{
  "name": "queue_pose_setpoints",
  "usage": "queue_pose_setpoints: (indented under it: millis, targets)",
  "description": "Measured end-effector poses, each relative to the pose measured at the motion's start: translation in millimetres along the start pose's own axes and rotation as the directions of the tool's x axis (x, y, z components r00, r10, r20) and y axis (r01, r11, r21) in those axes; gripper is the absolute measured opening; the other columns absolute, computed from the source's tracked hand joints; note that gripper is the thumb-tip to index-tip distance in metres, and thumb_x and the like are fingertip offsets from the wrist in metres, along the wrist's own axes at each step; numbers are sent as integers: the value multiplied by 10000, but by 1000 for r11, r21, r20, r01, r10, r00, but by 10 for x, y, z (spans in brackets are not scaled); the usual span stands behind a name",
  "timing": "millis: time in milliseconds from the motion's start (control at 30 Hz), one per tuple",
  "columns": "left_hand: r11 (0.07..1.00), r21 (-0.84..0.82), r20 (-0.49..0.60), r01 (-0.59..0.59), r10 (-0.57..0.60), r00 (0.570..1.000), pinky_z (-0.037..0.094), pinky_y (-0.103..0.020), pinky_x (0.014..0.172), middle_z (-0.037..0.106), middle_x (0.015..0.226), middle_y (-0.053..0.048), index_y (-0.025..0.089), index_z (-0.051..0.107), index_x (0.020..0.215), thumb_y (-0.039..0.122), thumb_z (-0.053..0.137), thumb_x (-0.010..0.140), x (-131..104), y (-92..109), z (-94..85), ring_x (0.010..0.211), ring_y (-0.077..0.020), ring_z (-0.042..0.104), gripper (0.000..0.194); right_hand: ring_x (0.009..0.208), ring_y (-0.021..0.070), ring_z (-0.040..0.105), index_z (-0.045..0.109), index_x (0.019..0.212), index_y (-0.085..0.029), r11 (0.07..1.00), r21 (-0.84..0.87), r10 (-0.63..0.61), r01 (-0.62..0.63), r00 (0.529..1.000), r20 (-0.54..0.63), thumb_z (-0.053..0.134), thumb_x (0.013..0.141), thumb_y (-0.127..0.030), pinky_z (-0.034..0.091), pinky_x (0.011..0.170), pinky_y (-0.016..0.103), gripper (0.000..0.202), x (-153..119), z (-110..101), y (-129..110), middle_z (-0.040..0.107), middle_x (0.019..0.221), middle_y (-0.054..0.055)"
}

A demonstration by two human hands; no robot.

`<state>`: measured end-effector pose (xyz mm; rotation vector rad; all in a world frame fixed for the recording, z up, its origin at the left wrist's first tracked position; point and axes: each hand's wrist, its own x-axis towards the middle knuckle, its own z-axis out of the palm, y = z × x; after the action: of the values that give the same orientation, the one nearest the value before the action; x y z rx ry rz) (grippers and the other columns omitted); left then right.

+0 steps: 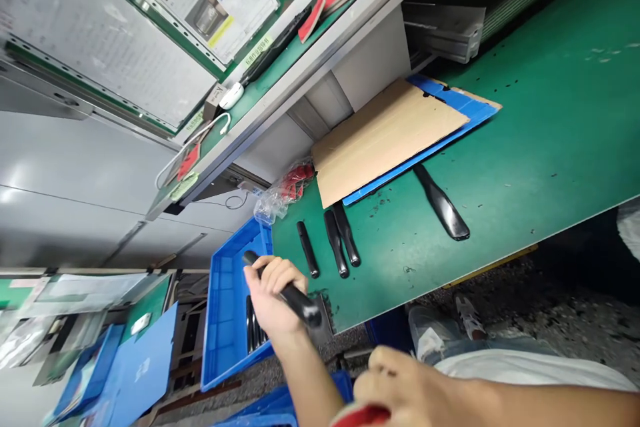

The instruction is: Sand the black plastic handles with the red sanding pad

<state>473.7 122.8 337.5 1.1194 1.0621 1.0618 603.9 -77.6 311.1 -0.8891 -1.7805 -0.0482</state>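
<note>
Clearly, your left hand (276, 297) wrapping around black handle (301, 305); right hand (400, 380) curling by red piece (363, 416), hold unclear. Handle likely feeling stiff, slippery; middle offering best grip.

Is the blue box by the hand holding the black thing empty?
No, partly filled: a few black pieces lie inside the blue box, and bare blue bottom shows beside them.

4 handles (443, 203) lie on the table (545, 147); cardboard (390, 137) behind them; crate (223, 327) at left.
</note>
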Motion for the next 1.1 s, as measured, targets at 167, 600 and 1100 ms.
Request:
queue_pose_setpoints:
  millis: [167, 600, 1100]
  targets:
    - [874, 457, -228, 168, -67, 971, 489, -257, 552, 542, 682, 30, 163, 615, 941, 506, 531, 986, 1139, -526, -471, 552, -111, 511, 356, 1110, 257, 609, 540, 1426, -207, 924, -47, 364, -379, 910, -199, 445, 1014, -265, 551, 881, 421, 427, -441, -107, 71, 562, 1484, 118]
    - [118, 988, -117, 100, 142, 983, 394, -626, 1078, 473, 1474, -142, 195, 522, 1399, 406, 624, 951, 1583, -1113, -151, 1336, -358, 461, 505, 1229, 251, 554, 461, 1488, -243, 766, -35, 618, -642, 750, -235, 404, 911, -20, 563, 995, 415, 621, -833, -259, -63, 512, 1517, 98]
    - [583, 387, 895, -714, -53, 442, 312, -457, 1170, 682, 1189, -95, 204, 662, 885, 79, 725, 744, -271, -1524, 2450, 1292, -283, 522, 198, 1300, 235, 595, 602, 1369, -294, 625, 33, 655, -780, 501, -566, 508, 987, -212, 537, 1067, 311, 402, -1317, -802, -666, 616, 1426, 52]
